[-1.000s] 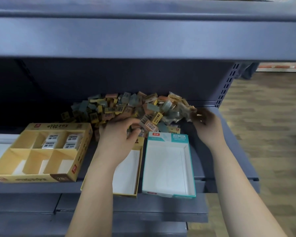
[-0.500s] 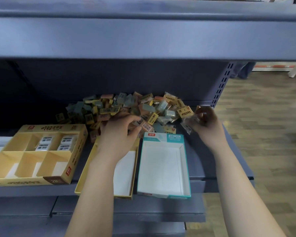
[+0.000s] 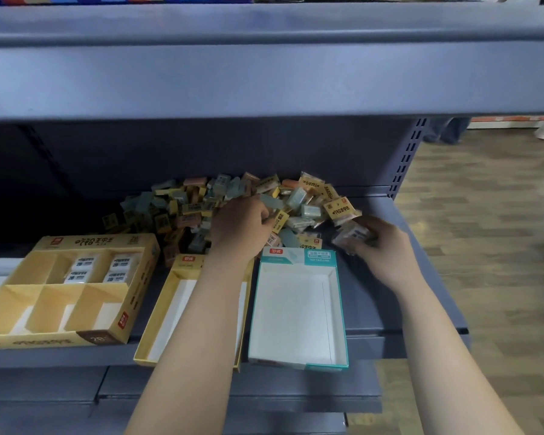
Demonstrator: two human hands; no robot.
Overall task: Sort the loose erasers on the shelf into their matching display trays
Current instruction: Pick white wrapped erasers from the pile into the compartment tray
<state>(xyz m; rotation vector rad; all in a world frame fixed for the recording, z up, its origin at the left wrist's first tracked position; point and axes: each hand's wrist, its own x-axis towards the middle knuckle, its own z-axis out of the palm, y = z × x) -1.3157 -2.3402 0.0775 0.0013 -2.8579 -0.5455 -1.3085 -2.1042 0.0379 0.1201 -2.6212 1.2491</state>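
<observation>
A heap of loose erasers [image 3: 176, 208] in yellow, grey-green and pink wrappers lies at the back of the blue shelf [image 3: 390, 296]. My left hand [image 3: 237, 229] reaches into the heap's middle, fingers curled among the erasers. Beside the heap's right edge, my right hand [image 3: 382, 246] grips a clear-wrapped eraser [image 3: 355, 235]. In front stand three trays: a yellow divided tray [image 3: 19, 296] holding several white erasers, a plain yellow tray [image 3: 167, 315] under my left forearm, and a teal-edged white tray [image 3: 296, 309] with nothing in it.
The upper shelf's blue front edge [image 3: 264, 76] overhangs the work area. A perforated upright [image 3: 405, 158] stands at the shelf's right rear. Wooden floor [image 3: 484, 246] lies to the right, with a person's legs [image 3: 446, 130] in the distance.
My right hand has drawn back from the heap's right side toward me and lower, carrying a clear-wrapped eraser. My left hand has stayed in the heap's middle.
</observation>
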